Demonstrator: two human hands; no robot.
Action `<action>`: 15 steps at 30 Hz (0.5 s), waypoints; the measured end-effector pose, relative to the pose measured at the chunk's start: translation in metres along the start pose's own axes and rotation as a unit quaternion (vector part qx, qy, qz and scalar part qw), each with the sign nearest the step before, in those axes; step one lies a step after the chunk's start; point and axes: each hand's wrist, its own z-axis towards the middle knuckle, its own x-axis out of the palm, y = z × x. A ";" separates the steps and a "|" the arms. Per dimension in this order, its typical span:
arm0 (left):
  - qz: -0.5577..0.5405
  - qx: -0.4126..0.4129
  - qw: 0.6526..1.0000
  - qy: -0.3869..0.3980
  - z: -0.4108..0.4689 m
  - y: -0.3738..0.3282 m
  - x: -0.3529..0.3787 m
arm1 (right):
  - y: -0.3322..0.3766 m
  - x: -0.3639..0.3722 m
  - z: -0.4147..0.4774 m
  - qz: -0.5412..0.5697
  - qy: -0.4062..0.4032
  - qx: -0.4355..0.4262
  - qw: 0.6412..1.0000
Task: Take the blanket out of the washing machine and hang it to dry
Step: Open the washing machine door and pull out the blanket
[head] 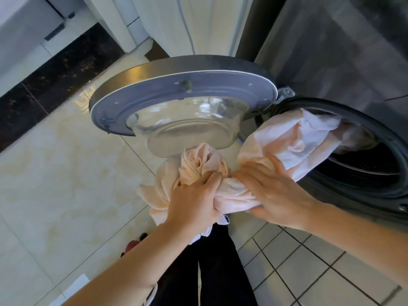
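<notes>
**Blanket half out of the drum, both hands hauling**

The fingers of the left hand are curled tight into a bunched, twisted knot of the pale pink blanket. Just beside it, the right hand clasps the same roll, fingers spread over the top and thumb underneath.

From that grip the blanket runs up and to the right, over the rubber seal and into the drum of the washing machine, where its far end lies inside. A loose fold hangs below the left hand, above the tiled floor. The round door stands swung open to the left.

The step in hand looks like extraction, roughly midway. The next move likely calls for a fresh hand-over-hand grip nearer the opening. The hanging fold should be gathered up so it does not drag.
</notes>
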 end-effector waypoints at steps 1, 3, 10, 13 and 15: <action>0.005 -0.005 1.000 0.001 0.000 0.002 -0.002 | -0.007 0.002 0.003 -0.017 0.016 -0.004 1.000; 0.004 -0.009 1.000 -0.007 0.000 0.006 -0.006 | -0.021 0.007 0.010 -0.043 0.048 -0.004 0.998; -0.003 0.000 0.996 -0.086 0.000 0.011 -0.016 | -0.060 0.032 0.044 -0.025 0.162 0.025 0.986; -0.022 0.004 0.992 -0.126 0.001 0.014 -0.020 | -0.077 0.037 0.053 0.003 0.196 0.058 0.979; -0.045 0.005 0.989 -0.137 0.000 0.016 -0.022 | -0.089 0.038 0.056 0.020 0.207 0.087 0.974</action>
